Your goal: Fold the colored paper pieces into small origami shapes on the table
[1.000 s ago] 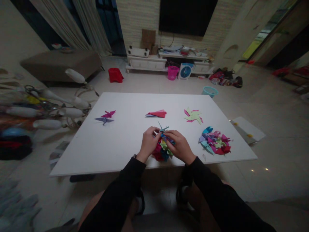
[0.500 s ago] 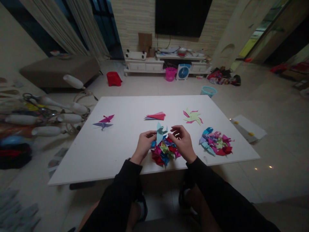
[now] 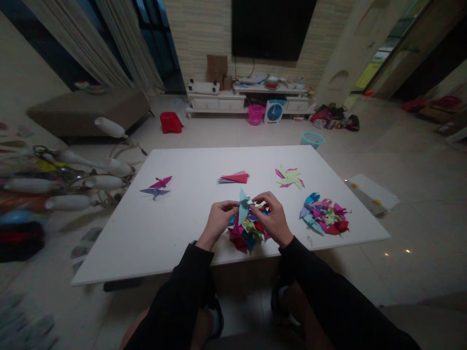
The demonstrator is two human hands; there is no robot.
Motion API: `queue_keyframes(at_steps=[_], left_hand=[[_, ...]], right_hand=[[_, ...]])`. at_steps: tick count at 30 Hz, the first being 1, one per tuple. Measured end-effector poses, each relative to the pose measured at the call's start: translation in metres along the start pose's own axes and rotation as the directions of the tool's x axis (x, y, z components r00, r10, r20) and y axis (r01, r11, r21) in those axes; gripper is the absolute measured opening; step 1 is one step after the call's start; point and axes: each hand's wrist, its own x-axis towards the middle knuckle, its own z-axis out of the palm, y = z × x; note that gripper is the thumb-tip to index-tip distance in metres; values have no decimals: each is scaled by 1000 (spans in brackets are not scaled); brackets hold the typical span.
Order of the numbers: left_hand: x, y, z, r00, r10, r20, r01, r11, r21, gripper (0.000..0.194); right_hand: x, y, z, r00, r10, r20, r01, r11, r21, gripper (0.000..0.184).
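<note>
A light blue paper crane (image 3: pixel 243 209) with spread wings is held up between my two hands. My left hand (image 3: pixel 218 221) pinches its left side between thumb and fingers. With thumb and fingertips, my right hand (image 3: pixel 272 216) grips the crane's right end. Just below and behind it, a pile of folded paper cranes (image 3: pixel 248 238) in red, blue, green and purple lies near the table's front edge. My fingers partly cover this pile.
On the white table (image 3: pixel 189 160) lie a magenta and a grey-purple crane (image 3: pixel 155 192) at left, folded paper strips (image 3: pixel 235 178) in the middle, a green-and-pink pinwheel (image 3: pixel 290 177) and a second crane pile (image 3: pixel 324 214) at right. A lamp with white shades (image 3: pixel 104 182) stands close to the left edge.
The light blue crane has been turned so that its wings face me. My right hand let go of it, opened beside it, then closed on its right end again. The left kept hold.
</note>
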Motion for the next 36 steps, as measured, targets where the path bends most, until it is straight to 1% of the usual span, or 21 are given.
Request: queue_keyframes(at_steps=[3, 6, 9, 14, 17, 19, 21, 24, 25, 27, 29, 31, 32, 33, 34, 35, 36], left_hand=[[1, 1, -1, 999, 29, 14, -30, 998, 49, 26], [1, 1, -2, 997, 51, 49, -56, 993, 108, 23], [1, 0, -2, 997, 56, 60, -65, 984, 166, 23], [-1, -4, 1, 995, 45, 87, -61, 981, 185, 27], [-1, -4, 3, 996, 66, 56, -77, 972, 221, 36], [-1, -3, 3, 996, 88, 6, -87, 962, 259, 37], [-1, -2, 2, 993, 109, -34, -94, 951, 293, 36], [-2, 0, -1, 991, 123, -50, -102, 945, 310, 34], [-3, 1, -3, 991, 127, -50, -105, 944, 313, 34], [-5, 4, -5, 990, 132, -55, -107, 940, 323, 35], [-6, 7, -8, 989, 133, -62, -105, 935, 338, 35], [-7, 9, -10, 988, 137, -67, -106, 933, 345, 35], [-7, 9, -11, 988, 141, -71, -108, 932, 346, 35], [-8, 10, -12, 987, 144, -75, -110, 932, 346, 35], [-8, 10, -13, 986, 144, -82, -108, 932, 347, 34], [-8, 9, -13, 986, 140, -88, -101, 932, 349, 34], [-9, 8, -13, 987, 134, -94, -93, 932, 351, 34]], right_hand=[[2, 3, 1, 998, -56, 14, 57, 998, -28, 8], [3, 5, 1, 995, -96, 35, 98, 993, -72, 3], [2, 7, 0, 995, -92, 45, 96, 990, -102, 5], [-3, 14, -2, 995, -91, 33, 94, 987, -129, 6], [0, 17, -11, 996, -85, 13, 86, 977, -196, 9], [7, 20, -27, 994, -97, -44, 82, 961, -265, 10], [19, 28, -52, 982, -123, -142, 67, 936, -345, 9], [35, 50, -106, 951, -141, -275, -15, 868, -496, 11], [38, 62, -127, 952, -134, -277, -43, 834, -550, 13], [36, 91, -174, 964, -101, -244, -82, 762, -642, 19], [22, 124, -222, 969, -37, -243, -153, 680, -717, 24], [-1, 156, -267, 967, 54, -248, -232, 584, -778, 29], [-16, 170, -287, 957, 116, -266, -287, 517, -806, 30], [-30, 183, -305, 938, 193, -287, -345, 438, -830, 29], [-45, 193, -320, 916, 281, -286, -377, 359, -854, 29], [-59, 202, -332, 895, 354, -271, -383, 298, -874, 28], [-72, 209, -341, 876, 394, -277, -396, 262, -880, 27]])
